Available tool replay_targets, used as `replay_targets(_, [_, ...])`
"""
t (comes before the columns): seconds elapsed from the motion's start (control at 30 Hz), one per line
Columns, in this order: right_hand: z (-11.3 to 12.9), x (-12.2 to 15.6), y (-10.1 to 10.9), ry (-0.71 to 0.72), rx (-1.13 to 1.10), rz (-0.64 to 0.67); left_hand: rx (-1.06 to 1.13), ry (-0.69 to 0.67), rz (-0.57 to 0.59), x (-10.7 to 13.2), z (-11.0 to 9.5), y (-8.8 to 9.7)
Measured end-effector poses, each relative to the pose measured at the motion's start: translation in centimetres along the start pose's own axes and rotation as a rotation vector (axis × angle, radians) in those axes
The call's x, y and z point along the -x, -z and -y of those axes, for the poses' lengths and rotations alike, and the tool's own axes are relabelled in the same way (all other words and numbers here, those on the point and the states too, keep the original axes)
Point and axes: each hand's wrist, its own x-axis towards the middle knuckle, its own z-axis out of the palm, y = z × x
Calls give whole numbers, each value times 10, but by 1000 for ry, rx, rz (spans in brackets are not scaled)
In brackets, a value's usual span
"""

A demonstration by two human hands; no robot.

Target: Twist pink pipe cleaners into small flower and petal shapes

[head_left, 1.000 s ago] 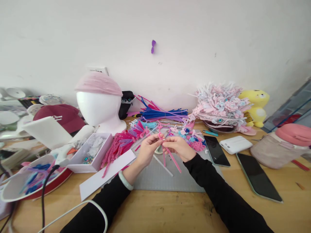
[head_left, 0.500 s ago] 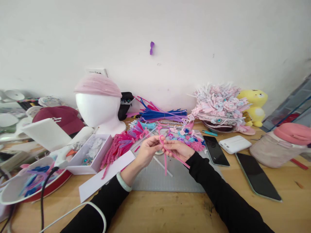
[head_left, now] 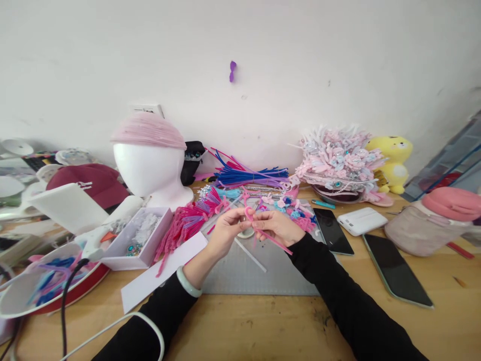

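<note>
A pink pipe cleaner is pinched between both hands above the grey cutting mat. Its looped part rises at my left hand, whose thumb and forefinger are closed on it. My right hand grips it too, and one straight end sticks out below toward the right sleeve. Beneath the hands a thin white stick lies on the mat, close to a roll of tape partly hidden by the fingers. Pink and purple pipe cleaner bunches lie to the left of my left hand.
Behind stand a white foam head, blue pipe cleaners and a flower-covered headpiece. At left are a bead box, a glue gun with cord and a bowl. Phones and a power bank lie right.
The pipe cleaner end that hung straight down below the fingers no longer hangs there; only a short faint piece shows. My right hand has turned slightly. The view has shifted a little.
</note>
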Motion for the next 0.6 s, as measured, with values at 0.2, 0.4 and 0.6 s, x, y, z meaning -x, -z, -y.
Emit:
replay_targets(0.2, [-1,3,-18,395,624,-400,11,-12,-77,-4,1,-1])
replay_targets(0.4, [-13,5,-26,664,1292,-549,27,28,-79,-5,1,0])
replay_targets(0.6, [-12,9,-31,654,1438,-478,72,109,-73,-7,-4,-2])
